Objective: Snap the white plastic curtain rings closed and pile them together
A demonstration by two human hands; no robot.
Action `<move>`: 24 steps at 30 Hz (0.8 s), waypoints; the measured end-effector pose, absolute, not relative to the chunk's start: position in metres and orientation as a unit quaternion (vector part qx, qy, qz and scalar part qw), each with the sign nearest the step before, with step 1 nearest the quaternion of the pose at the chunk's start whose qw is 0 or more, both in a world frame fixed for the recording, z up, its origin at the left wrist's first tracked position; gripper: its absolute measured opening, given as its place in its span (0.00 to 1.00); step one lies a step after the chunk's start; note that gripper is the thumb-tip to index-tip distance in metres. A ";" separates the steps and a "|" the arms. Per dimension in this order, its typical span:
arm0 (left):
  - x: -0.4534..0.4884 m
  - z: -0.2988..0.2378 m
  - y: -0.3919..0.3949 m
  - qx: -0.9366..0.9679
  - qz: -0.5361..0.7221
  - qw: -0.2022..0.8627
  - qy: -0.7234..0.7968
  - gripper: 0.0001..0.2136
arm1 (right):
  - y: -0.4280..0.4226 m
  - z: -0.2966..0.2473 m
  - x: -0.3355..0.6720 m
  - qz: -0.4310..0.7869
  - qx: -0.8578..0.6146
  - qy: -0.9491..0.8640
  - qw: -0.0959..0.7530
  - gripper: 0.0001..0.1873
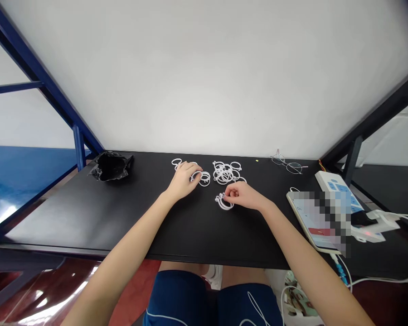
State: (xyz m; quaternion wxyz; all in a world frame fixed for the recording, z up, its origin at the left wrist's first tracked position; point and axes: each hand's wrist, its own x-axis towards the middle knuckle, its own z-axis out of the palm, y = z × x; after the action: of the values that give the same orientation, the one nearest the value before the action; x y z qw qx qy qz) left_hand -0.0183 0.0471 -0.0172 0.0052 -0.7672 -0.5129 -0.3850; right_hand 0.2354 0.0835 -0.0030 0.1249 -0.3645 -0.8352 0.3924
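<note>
Several white plastic rings, each with a small eyelet, lie on the black table; they look like curtain rings. The largest heap of rings [225,173] is in the middle, between my hands. My left hand [185,179] is at the left group of rings [205,179], its thumb and fingers closed around the edge of a ring. Other rings [176,161] show behind that hand, partly covered by it. My right hand [241,194] pinches a small bunch of rings [224,203] in front of the heap, eyelets together.
A crumpled black plastic bag [111,166] stands open at the far left. Eyeglasses [286,164] lie at the back right. A phone [309,217] with a cable, a white power strip [340,190] and a charger [377,222] occupy the right side. A white wall [204,81] rises behind the table [149,203].
</note>
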 end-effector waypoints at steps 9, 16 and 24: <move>-0.002 -0.019 0.037 -0.753 -0.406 -0.107 -0.507 0.09 | 0.087 -0.024 0.221 0.233 -0.434 -0.778 0.391 0.14; 0.022 -0.005 0.020 -0.571 -0.405 -0.581 -0.415 0.24 | 0.065 -0.018 0.210 0.345 -0.353 -0.756 0.430 0.14; 0.022 -0.007 0.020 -0.545 -0.392 -0.611 -0.420 0.27 | 0.061 -0.018 0.206 0.378 -0.343 -0.752 0.417 0.09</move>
State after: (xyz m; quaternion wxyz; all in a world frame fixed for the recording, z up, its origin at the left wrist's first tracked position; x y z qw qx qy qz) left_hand 0.0222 0.0204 -0.0070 -0.6113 -0.5445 -0.4198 -0.3918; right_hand 0.2056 0.0607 -0.0179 0.4172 -0.3432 -0.7517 0.3784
